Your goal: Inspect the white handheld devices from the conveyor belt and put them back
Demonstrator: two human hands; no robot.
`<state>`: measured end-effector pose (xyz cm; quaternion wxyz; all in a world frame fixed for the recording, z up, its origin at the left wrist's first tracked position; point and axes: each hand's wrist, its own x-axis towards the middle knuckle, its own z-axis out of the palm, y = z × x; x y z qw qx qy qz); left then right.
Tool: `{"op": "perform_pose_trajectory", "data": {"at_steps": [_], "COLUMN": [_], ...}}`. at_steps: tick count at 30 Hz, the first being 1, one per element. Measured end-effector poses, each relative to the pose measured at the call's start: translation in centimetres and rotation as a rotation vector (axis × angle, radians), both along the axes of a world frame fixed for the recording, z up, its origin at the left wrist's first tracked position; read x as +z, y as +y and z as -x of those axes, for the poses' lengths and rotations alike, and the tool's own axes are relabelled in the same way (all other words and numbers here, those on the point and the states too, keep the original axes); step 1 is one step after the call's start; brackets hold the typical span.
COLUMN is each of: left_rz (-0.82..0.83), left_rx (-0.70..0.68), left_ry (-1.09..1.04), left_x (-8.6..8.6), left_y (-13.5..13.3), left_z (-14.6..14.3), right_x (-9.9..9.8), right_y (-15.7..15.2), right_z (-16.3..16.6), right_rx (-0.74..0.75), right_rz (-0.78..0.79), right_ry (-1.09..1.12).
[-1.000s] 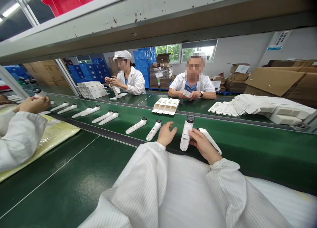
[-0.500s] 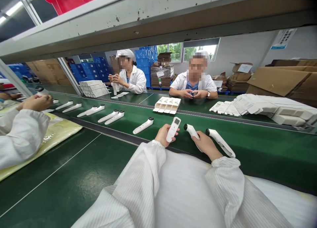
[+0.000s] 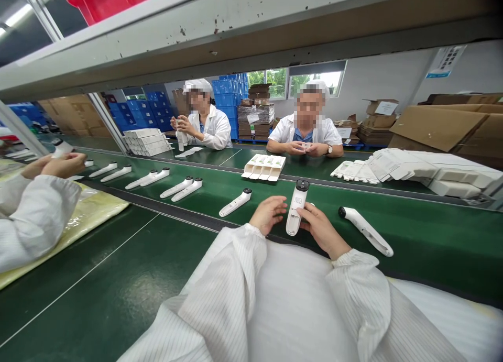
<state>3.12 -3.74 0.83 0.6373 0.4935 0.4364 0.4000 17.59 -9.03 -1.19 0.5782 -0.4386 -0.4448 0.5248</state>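
Note:
A white infrared thermometer (image 3: pixel 295 210) with a black tip stands nearly upright in my right hand (image 3: pixel 323 228), which grips its right side. Its back faces me, with an opening in the lower handle. My left hand (image 3: pixel 270 214) is just left of it, fingers stretched towards it and apart, holding nothing. A small white piece shows behind my right fingers; what it belongs to is hidden. Another thermometer (image 3: pixel 365 231) lies on the green belt (image 3: pixel 432 241) to the right, and one more thermometer (image 3: pixel 236 203) lies to the left.
Several thermometers lie in a row further left on the belt. A co-worker's hands (image 3: pixel 65 163) hold a similar device at far left. Across the belt, two people sit near open white boxes (image 3: pixel 264 167) and flattened cartons (image 3: pixel 396 165). A metal shelf (image 3: pixel 236 24) hangs overhead.
The thermometer that showed its screen in my left hand is no longer there; my left hand has opened. My right hand has risen with a thermometer. Those on the belt have shifted right.

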Motion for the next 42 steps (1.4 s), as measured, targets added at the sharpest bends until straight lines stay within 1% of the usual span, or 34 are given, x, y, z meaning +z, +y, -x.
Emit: {"op": "perform_pose_trajectory", "data": {"at_steps": [1, 3, 4, 5, 6, 7, 8, 9, 10, 11, 12, 14, 16, 18, 19, 21, 22, 24, 26, 28, 31, 34, 38, 40, 42], "left_rz": [-0.126, -0.397, -0.459, -0.441, -0.409, -0.376, -0.353, -0.343, -0.334, -0.298, -0.226, -0.02, 0.172, 0.278, 0.302, 0.34, 0.354, 0.338, 0.281, 0.239, 0.288, 0.331, 0.316, 0.295, 0.275], "left_rx": [0.051, 0.247, 0.34, 0.36, 0.34, 0.31, 0.267, 0.233, 0.213, 0.199, 0.184, 0.132, 0.07, 0.009, -0.007, -0.009, -0.002, 0.005, -0.012, -0.003, 0.06, 0.12, 0.207, 0.228, 0.233], "left_ry": [0.183, 0.639, 0.864, 1.048, 1.182, 1.259, 1.272, 1.221, 1.107, 0.937, 0.725, 0.268, -0.094, -0.29, -0.336, -0.358, -0.356, -0.379, -0.428, -0.459, -0.427, -0.387, -0.358, -0.347, -0.337], "left_x": [0.1, 0.0, -0.2, -0.4, -0.6, -0.8, -0.9, -1.0, -1.1, -1.0, -0.9, -0.6, -0.1, 0.2, 0.3, 0.4, 0.4, 0.2, 0.1, -0.1, -0.2, -0.3, -0.4, -0.5, -0.6], "left_y": [0.6, 1.8, 2.3, 2.7, 3.0, 3.2, 3.3, 3.3, 3.2, 3.1, 2.9, 2.3, 1.6, 0.8, 0.4, -0.3, -0.7, -1.3, -1.7, -1.8, -1.6, -0.9, -0.2, 0.0, 0.1], "left_z": [1.0, 3.2, 4.2, 5.1, 5.7, 6.1, 6.2, 6.1, 5.7, 5.2, 4.5, 3.2, 2.0, 1.0, 0.5, -0.3, -0.6, -1.3, -1.7, -1.9, -1.7, -1.1, -0.3, -0.2, -0.1], "right_x": [-0.1, -0.2, -0.2, -0.2, -0.2, -0.1, 0.0, 0.0, 0.0, -0.1, -0.3, -0.9, -1.6, -2.0, -2.1, -1.9, -1.7, -1.2, -0.8, -0.4, 0.0, 0.2, 0.1, 0.2, 0.2], "right_y": [0.0, 0.1, 0.1, 0.0, 0.0, -0.1, -0.1, -0.1, -0.1, 0.0, 0.2, 0.6, 1.1, 1.3, 1.4, 1.3, 1.2, 1.0, 0.7, 0.4, 0.0, -0.2, -0.2, -0.2, -0.2], "right_z": [-0.2, -0.5, -0.6, -0.6, -0.5, -0.4, -0.3, -0.3, -0.3, -0.4, -0.5, -1.1, -1.7, -2.1, -2.2, -2.0, -1.8, -1.1, -0.3, 0.2, 0.4, 0.1, 0.1, 0.2, 0.3], "right_rx": [0.002, -0.002, -0.001, 0.002, 0.006, 0.01, 0.012, 0.01, 0.0, -0.012, -0.03, -0.094, -0.197, -0.306, -0.35, -0.396, -0.389, -0.308, -0.178, -0.071, 0.022, 0.067, 0.079, 0.077, 0.064], "right_rz": [0.006, 0.027, 0.04, 0.053, 0.062, 0.07, 0.08, 0.096, 0.12, 0.149, 0.182, 0.226, 0.194, 0.09, 0.022, -0.116, -0.174, -0.238, -0.201, -0.111, -0.019, 0.012, 0.061, 0.102, 0.157], "right_ry": [0.015, 0.026, 0.026, 0.023, 0.016, 0.005, -0.009, -0.029, -0.059, -0.101, -0.163, -0.37, -0.637, -0.843, -0.894, -0.903, -0.865, -0.703, -0.459, -0.224, -0.023, 0.04, 0.067, 0.045, -0.029]}}
